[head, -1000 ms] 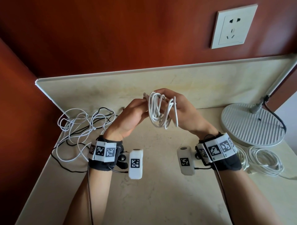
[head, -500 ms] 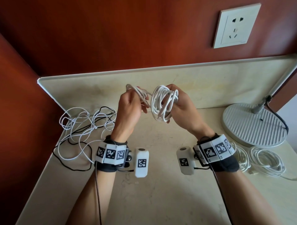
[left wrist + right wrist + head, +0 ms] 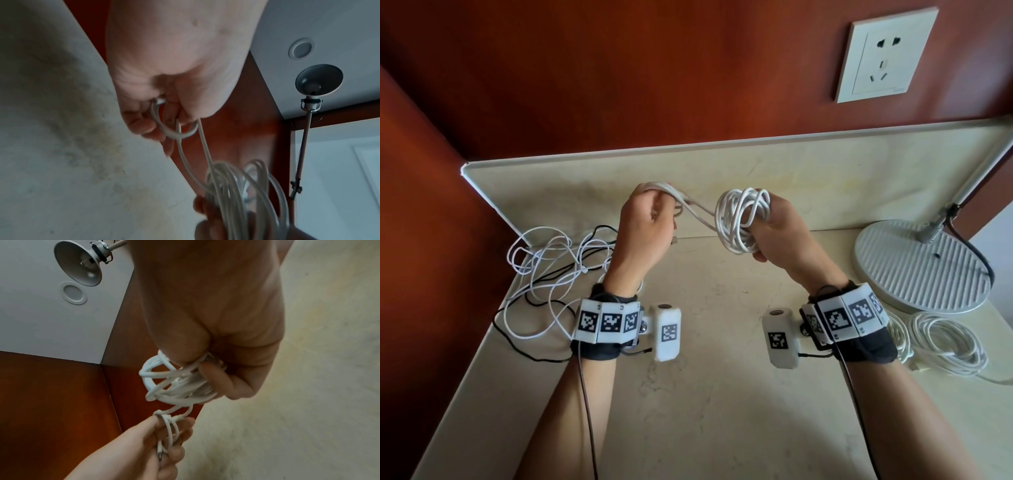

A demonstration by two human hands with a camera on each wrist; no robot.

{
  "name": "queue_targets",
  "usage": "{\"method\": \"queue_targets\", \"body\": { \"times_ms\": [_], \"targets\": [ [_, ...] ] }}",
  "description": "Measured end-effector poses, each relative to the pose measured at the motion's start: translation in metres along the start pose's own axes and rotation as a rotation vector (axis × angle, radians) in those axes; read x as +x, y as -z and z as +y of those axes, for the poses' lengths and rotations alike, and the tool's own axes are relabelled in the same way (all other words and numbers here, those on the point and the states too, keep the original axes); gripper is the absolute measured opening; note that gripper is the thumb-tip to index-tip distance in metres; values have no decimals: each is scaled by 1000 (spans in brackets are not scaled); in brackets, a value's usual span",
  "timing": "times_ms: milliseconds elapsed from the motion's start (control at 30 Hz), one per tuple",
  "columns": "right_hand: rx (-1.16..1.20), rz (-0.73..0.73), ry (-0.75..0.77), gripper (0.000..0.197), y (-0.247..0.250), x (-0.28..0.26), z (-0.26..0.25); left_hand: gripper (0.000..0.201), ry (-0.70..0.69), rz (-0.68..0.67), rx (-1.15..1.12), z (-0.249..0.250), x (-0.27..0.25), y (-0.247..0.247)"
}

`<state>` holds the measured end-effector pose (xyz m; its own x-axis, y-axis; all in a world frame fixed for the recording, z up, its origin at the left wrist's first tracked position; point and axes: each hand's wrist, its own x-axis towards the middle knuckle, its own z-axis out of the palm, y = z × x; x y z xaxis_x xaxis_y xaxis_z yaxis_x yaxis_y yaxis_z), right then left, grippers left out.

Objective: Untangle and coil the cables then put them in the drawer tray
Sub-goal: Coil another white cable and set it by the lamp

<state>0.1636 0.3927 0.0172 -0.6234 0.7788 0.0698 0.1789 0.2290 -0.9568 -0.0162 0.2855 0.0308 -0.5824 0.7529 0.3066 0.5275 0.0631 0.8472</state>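
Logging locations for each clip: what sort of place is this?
Probably a home or hotel room desk nook: a pale stone-look countertop with a raised back edge, a wall socket on wood panelling, and a desk lamp's round base.

- The left hand [image 3: 643,233] was tucked right against the white cable bundle [image 3: 743,219] a second ago. Now it has pulled away toward 9 o'clock.
- A bit of cable now stretches between the two hands. Before, none showed.
- The left hand's fingers [image 3: 180,434] now pinch a small loop and the cable's plug end.
- The right hand [image 3: 777,233] has lifted the bundle a little toward 12 o'clock, and the bundle looks tighter and rounder.
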Motion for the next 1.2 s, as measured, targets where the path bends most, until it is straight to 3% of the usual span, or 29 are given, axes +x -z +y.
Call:
{"method": "queue_targets", "body": {
  "times_ms": [100,200,333,600,867,1033,1133,1200],
  "targets": [
    [-2,37,-61,32,7,2,3,39,10,-221,94,-3,2,13],
    [5,53,-86,30,11,3,4,39,108,-411,148,-3,1,21],
    [123,31,-49,31,12,1,4,29,93,-530,295,-4,-2,26],
    [153,132,-12,25,13,3,2,35,28,-467,374,4,-3,35],
    [263,21,77,15,12,-3,-5,44,169,-417,220,11,-6,26],
    [321,58,68,22,12,-3,-8,45,195,-281,419,8,-7,36],
    [277,72,73,22,11,-2,-5,39,264,-279,538,6,-11,41],
    [261,80,83,16,9,-2,-5,35,313,-294,502,9,-13,40]
  ]
}}
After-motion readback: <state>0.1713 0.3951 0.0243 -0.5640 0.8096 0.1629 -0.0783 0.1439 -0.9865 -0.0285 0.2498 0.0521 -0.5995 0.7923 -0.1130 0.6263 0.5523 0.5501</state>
